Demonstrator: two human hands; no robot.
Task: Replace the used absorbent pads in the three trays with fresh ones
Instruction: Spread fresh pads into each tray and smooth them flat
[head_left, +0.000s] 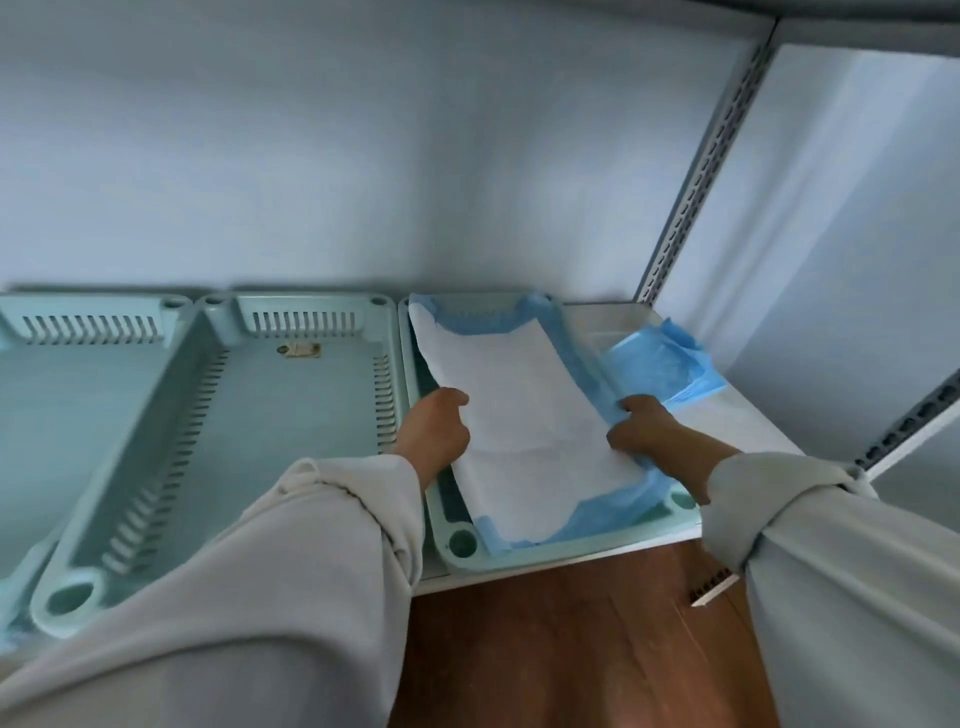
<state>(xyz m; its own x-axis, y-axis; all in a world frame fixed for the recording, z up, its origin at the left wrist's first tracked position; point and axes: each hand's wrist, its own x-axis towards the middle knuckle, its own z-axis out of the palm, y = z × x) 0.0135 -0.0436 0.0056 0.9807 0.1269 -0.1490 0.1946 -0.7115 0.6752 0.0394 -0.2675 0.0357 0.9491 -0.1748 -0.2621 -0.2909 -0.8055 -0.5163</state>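
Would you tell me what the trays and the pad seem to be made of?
Middle tray: likely moulded plastic, pale green, smooth, with slotted walls. Pad in the right tray: soft white paper-like top with thin blue crinkled backing, probably plastic film.

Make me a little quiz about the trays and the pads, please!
1. True or false: the middle tray has a pad in it.
2. Which tray holds the white and blue pad: A left, B middle, C right?
3. Fill in: the folded blue pads lie on the shelf to the ____ of the right tray.

Key: 1 false; 2 C; 3 right. Both the left hand and right hand grip that pad's edges.
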